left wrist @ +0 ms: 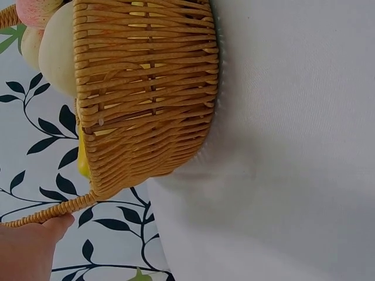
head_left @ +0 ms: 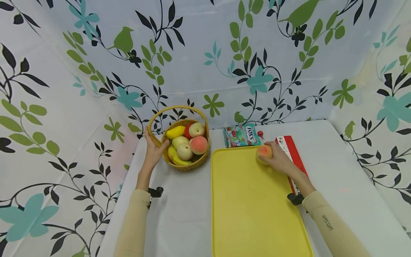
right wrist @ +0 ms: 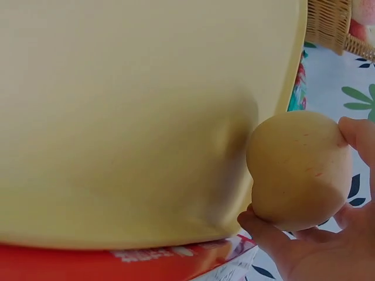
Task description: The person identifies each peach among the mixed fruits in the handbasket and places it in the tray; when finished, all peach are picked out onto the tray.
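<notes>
The fingers of my left hand (head_left: 155,148) grip the arched tan wicker handle (head_left: 179,107) of a round woven basket (head_left: 192,166) of mixed fruit on the white tabletop (head_left: 179,210). My right hand (head_left: 280,157) pinches a round yellow-and-pink peach (head_left: 262,152), fingers spread around it, over the rectangular yellow tray's (head_left: 253,210) far right corner.

Obs.: I count one left hand (head_left: 155,147), one right hand (head_left: 278,158), one basket (head_left: 187,167), one tray (head_left: 253,203), one box (head_left: 296,154), one candy bag (head_left: 237,136), one small red object (head_left: 260,134) and at least seven fruits (head_left: 175,132), among them two peaches (head_left: 199,145), one banana (head_left: 177,157), three pale round ones (head_left: 184,152).
</notes>
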Motion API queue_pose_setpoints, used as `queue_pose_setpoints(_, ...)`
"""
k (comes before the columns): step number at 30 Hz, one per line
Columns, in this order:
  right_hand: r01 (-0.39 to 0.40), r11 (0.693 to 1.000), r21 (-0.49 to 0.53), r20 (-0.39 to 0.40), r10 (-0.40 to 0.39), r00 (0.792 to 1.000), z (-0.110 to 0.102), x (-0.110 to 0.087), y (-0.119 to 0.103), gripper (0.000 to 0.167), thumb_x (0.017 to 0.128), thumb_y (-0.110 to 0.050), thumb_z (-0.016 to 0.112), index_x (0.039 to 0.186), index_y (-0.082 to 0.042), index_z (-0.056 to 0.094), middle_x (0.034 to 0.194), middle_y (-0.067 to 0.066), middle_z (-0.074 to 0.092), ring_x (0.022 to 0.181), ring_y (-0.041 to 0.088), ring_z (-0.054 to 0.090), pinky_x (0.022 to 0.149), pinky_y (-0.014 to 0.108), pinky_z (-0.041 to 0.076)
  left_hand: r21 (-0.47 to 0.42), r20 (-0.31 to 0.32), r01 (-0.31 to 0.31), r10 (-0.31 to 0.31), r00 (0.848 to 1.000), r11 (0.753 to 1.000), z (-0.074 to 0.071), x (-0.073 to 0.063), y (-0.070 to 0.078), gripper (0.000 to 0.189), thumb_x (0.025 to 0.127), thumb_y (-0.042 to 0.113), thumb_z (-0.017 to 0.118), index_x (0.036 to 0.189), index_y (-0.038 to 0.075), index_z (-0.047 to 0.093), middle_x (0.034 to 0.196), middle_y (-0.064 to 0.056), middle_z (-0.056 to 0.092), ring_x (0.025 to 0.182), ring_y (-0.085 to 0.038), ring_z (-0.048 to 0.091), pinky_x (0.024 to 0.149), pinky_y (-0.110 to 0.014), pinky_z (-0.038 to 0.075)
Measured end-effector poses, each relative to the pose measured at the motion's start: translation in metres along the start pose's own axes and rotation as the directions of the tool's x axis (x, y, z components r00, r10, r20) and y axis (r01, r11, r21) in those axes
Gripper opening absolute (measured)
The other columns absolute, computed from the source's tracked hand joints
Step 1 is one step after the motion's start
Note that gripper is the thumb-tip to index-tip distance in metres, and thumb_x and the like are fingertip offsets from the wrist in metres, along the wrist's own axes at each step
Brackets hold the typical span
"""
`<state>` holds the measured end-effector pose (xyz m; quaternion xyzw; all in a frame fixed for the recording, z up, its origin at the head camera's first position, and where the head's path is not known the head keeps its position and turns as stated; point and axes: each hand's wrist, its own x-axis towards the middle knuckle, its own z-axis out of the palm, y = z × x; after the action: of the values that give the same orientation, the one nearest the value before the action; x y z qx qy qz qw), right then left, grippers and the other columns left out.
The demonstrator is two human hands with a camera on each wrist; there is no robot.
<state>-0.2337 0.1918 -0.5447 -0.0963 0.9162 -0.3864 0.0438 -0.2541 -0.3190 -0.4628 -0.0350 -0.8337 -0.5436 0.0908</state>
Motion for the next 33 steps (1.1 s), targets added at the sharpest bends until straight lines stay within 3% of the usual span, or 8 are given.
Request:
queue_pose_setpoints(6, -0.012, 1.0, -0.001, 0.023, 0.012, 1.0, -0.004, -0.003, 0.006, 0.073, 0.101, -0.043, 0.062, 0.152, -0.002, 0.03, 0.135, 0.024, 0.051, 0.111, 0.035, 0.055, 0.097, 0.051, 0.054, 0.015, -0.006, 0.003, -0.003, 1.0, 1.0, 0.001, 0.0, 0.002, 0.108, 0.096, 0.015, 0.068, 0.163, 0.017, -0.016, 0.172, -0.017, -0.017, 0.16, -0.041, -0.003, 0.13, -0.062, 0.005)
queue_pose_setpoints(16, -0.004, 1.0, 0.005, 0.064, 0.004, 0.998, -0.004, -0.007, 0.011, 0.076, 0.106, -0.041, 0.051, 0.157, 0.005, 0.02, 0.145, 0.03, 0.045, 0.125, 0.042, 0.05, 0.115, 0.063, 0.04, 0.01, 0.0, -0.005, 0.005, 1.0, 1.0, 0.001, 0.0, 0.001, 0.108, 0.096, 0.014, 0.068, 0.163, 0.016, -0.017, 0.172, -0.018, -0.018, 0.16, -0.041, -0.004, 0.13, -0.062, 0.004)
queue_pose_setpoints(20, -0.013, 1.0, -0.026, 0.07, 0.015, 0.997, -0.003, -0.009, 0.011, 0.082, 0.106, -0.046, 0.049, 0.163, 0.0, 0.013, 0.163, 0.033, 0.023, 0.149, 0.05, 0.027, 0.122, 0.07, 0.022, 0.005, 0.0, -0.011, 0.011, 1.0, 1.0, 0.002, 0.0, 0.001, 0.108, 0.095, 0.013, 0.067, 0.163, 0.015, -0.016, 0.172, -0.018, -0.018, 0.16, -0.042, -0.003, 0.13, -0.062, 0.004)
queue_pose_setpoints(23, -0.03, 0.998, -0.052, 0.07, 0.034, 0.997, -0.003, -0.01, 0.009, 0.086, 0.104, -0.052, 0.048, 0.165, -0.006, 0.009, 0.17, 0.03, 0.004, 0.156, 0.052, 0.006, 0.123, 0.074, 0.011, 0.007, -0.002, -0.014, 0.014, 1.0, 1.0, 0.002, 0.0, 0.001, 0.107, 0.096, 0.015, 0.068, 0.163, 0.015, -0.016, 0.172, -0.018, -0.018, 0.16, -0.041, -0.003, 0.13, -0.062, 0.004)
queue_pose_setpoints(33, 0.022, 0.989, -0.148, -0.011, -0.023, 1.0, -0.004, -0.009, -0.001, 0.093, 0.098, -0.057, 0.058, 0.166, -0.014, 0.011, 0.172, 0.025, -0.002, 0.159, 0.048, -0.005, 0.125, 0.071, 0.002, 0.014, 0.0, -0.003, 0.003, 1.0, 1.0, 0.001, 0.0, -0.001, 0.108, 0.096, 0.015, 0.068, 0.163, 0.017, -0.017, 0.172, -0.017, -0.018, 0.16, -0.042, -0.003, 0.13, -0.062, 0.004)
